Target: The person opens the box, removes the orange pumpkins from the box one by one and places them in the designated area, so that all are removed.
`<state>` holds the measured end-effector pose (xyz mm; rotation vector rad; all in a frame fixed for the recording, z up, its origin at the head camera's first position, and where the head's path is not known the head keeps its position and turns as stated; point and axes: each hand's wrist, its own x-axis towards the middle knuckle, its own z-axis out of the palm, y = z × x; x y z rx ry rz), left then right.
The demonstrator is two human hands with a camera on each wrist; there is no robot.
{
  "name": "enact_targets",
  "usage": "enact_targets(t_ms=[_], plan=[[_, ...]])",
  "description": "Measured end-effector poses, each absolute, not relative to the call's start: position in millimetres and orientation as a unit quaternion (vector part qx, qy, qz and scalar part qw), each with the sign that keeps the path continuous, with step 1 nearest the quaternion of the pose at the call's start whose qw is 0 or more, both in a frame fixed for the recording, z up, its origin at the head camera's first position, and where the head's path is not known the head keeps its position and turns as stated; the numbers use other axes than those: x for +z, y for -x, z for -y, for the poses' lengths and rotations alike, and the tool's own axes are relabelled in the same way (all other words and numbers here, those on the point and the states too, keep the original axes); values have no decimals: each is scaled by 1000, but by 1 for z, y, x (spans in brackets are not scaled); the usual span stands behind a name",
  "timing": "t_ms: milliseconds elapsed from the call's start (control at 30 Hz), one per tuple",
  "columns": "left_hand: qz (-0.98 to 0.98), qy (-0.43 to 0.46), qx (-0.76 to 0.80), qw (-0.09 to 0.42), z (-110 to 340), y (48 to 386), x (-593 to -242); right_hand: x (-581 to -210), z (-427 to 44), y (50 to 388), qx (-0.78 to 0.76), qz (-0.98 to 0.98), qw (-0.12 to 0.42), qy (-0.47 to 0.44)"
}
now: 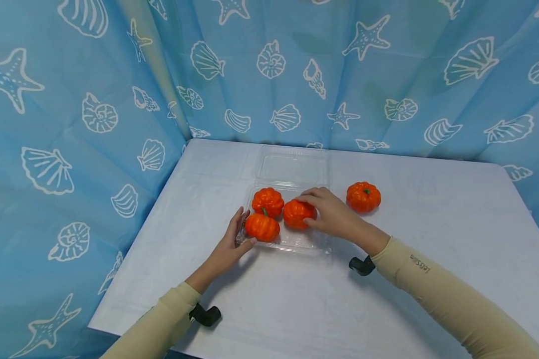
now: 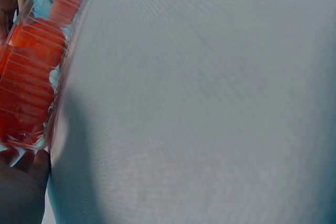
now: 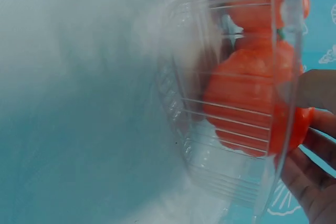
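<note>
In the head view, a clear plastic container (image 1: 308,247) lies with its lid folded back. My left hand (image 1: 225,252) grips its left front corner, thumb at the front and fingers along the side; the left wrist view also shows this hand (image 2: 23,190). Two orange pumpkins, a front one (image 1: 262,228) and a back one (image 1: 268,201), sit in the left half. My right hand (image 1: 339,218) holds a third pumpkin (image 1: 296,214) in the container, right of them. Through the clear wall, the right wrist view shows that pumpkin (image 3: 241,100) beside my fingers (image 3: 302,174).
Another orange pumpkin (image 1: 363,197) with a green stem rests on the white table (image 1: 431,239), to the right of the container. The transparent lid (image 1: 294,167) lies toward the back edge. A blue curtain (image 1: 296,75) with shell prints hangs behind and at the left.
</note>
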<state>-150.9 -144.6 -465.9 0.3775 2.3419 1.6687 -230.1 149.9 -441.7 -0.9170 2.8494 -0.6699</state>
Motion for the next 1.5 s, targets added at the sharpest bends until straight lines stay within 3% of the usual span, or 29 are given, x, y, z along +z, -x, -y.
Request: enact_targets(t_ms=[233,633,967,1300,1500], plan=[[-801,-125,572,122,144,152,-469,-442,-148,229,-208,-932,27,297],[-800,-121,576,121,144,152,-471,-442,-152,229,-282,-919,59,269],[-804,-123,568,123,143,149,-463,-441,-152,226,-297,-919,116,231],[-805,-122,570,116,149,161,-495,-448,-153,228,-281,-920,69,263],[-803,-127,573,108,151,162,-502,-448,-153,229,-253,-927,83,263]])
